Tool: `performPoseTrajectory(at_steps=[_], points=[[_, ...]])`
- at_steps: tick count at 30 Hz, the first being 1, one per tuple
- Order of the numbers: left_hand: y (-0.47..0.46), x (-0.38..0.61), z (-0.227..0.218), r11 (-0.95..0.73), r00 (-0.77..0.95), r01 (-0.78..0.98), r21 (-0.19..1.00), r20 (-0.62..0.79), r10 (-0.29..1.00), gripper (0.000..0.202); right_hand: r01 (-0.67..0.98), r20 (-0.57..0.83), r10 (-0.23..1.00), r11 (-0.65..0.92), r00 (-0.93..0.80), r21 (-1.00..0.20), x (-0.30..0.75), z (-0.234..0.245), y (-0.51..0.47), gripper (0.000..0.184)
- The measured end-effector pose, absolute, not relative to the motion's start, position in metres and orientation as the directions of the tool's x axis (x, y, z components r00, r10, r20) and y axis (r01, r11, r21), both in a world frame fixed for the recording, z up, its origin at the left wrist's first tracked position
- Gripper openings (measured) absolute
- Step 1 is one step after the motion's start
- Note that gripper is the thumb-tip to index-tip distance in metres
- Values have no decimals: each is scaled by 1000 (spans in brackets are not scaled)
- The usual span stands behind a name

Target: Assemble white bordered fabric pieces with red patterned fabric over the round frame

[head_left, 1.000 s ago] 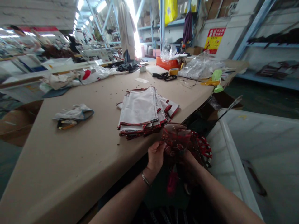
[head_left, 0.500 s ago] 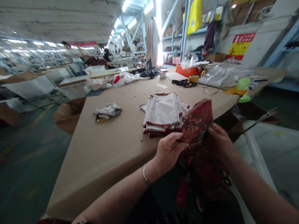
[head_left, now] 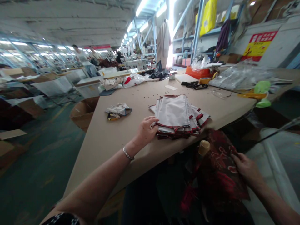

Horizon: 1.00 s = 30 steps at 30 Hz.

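Observation:
A stack of white fabric pieces (head_left: 174, 111) with dark red patterned edging lies near the table's front edge, some pieces fanned out to the right. My left hand (head_left: 147, 129) is at the left corner of this stack, thumb and fingers closed about its edge. How many layers are between them I cannot tell. To the right, below the table's edge, my right hand (head_left: 243, 164) grips the side of a dark red patterned fabric piece (head_left: 223, 156) that hangs down. A round tan knob (head_left: 204, 147) and a bright pink tassel-like thing (head_left: 187, 197) show beside the hanging cloth.
A crumpled light glove-like cloth (head_left: 119, 109) lies left on the brown-covered table (head_left: 112, 143). A cardboard box (head_left: 83, 114) stands beyond the left edge. Plastic bags (head_left: 243, 78), an orange box (head_left: 199, 72) and a green-yellow item (head_left: 261, 90) occupy the back right. People work far off.
My left hand has let go of the patterned fabric and moved left to the stack. My right hand has lowered the cloth to the right. The stack's right side is more fanned out.

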<state>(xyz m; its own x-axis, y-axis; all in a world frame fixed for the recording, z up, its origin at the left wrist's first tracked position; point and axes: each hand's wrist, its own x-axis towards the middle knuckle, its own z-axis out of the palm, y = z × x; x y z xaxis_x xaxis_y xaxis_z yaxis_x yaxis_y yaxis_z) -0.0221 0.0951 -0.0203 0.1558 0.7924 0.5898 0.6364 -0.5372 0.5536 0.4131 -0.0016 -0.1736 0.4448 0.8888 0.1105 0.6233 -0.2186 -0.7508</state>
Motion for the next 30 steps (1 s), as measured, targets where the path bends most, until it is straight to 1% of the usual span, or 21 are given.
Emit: performPoseTrajectory(at_steps=[2, 3, 4, 6, 7, 8, 9, 10, 12, 13, 14, 16, 18, 21, 23, 25, 26, 27, 28, 29, 30], points=[[99, -18, -25, -532, 168, 654, 538, 583, 795, 27, 651, 61, 886, -289, 459, -702, 421, -207, -3, 46], [101, -17, -26, -536, 179, 663, 524, 584, 792, 27, 642, 40, 886, -304, 462, -704, 420, -208, -3, 52], [103, -16, -27, -541, 190, 671, 506, 588, 786, 26, 632, 57, 888, -279, 456, -723, 415, -200, -2, 56], [109, -16, -26, -553, 221, 689, 469, 590, 776, 25, 611, 161, 888, -155, 430, -776, 395, -157, 1, 54], [111, -17, -25, -550, 237, 702, 452, 580, 779, 24, 609, 253, 879, -52, 405, -792, 379, -128, 4, 49], [113, -17, -23, -540, 247, 718, 439, 564, 788, 23, 628, 341, 858, 28, 384, -777, 360, -96, 6, 43], [114, -17, -21, -527, 252, 734, 428, 549, 797, 22, 668, 421, 843, 103, 335, -737, 339, -65, 8, 37], [114, -16, -18, -519, 252, 745, 419, 543, 801, 22, 692, 504, 831, 221, 236, -688, 316, -36, 10, 31], [111, -11, -9, -528, 245, 747, 404, 571, 784, 19, 676, 667, 745, 490, 3, -550, 268, 7, 16, 24], [108, -7, -4, -544, 238, 740, 396, 602, 762, 17, 685, 696, 708, 567, -122, -457, 245, 21, 20, 23], [104, -2, 2, -565, 234, 729, 387, 634, 737, 16, 705, 687, 690, 604, -228, -372, 224, 30, 26, 26], [92, 6, 14, -596, 234, 717, 361, 681, 694, 15, 771, 615, 707, 590, -350, -240, 192, 36, 41, 37], [79, 12, 26, -617, 251, 721, 315, 712, 656, 14, 834, 537, 752, 531, -382, -151, 177, 35, 57, 41], [60, 9, 32, -640, 289, 734, 228, 748, 598, 12, 909, 492, 808, 410, -325, -73, 186, 32, 71, 38], [48, 4, 27, -622, 279, 752, 216, 751, 598, 10, 949, 495, 845, 293, -202, -113, 206, 32, 66, 39], [36, 3, 18, -580, 231, 762, 287, 716, 659, 7, 936, 513, 853, 254, -97, -245, 226, 32, 48, 42], [30, 6, 13, -550, 186, 751, 364, 684, 706, 6, 905, 528, 845, 286, -83, -314, 233, 29, 36, 42], [24, 10, 10, -518, 129, 716, 469, 640, 758, 7, 868, 545, 832, 340, -100, -361, 237, 25, 23, 40], [18, 17, 8, -469, 43, 647, 601, 585, 810, 7, 836, 553, 821, 399, -143, -377, 239, 19, 11, 36], [12, 24, 7, -389, -67, 543, 744, 500, 863, 8, 815, 540, 817, 445, -200, -371, 238, 10, 0, 30], [6, 31, 8, -301, -178, 395, 868, 394, 902, 7, 807, 501, 826, 471, -260, -358, 236, 0, -8, 25]])
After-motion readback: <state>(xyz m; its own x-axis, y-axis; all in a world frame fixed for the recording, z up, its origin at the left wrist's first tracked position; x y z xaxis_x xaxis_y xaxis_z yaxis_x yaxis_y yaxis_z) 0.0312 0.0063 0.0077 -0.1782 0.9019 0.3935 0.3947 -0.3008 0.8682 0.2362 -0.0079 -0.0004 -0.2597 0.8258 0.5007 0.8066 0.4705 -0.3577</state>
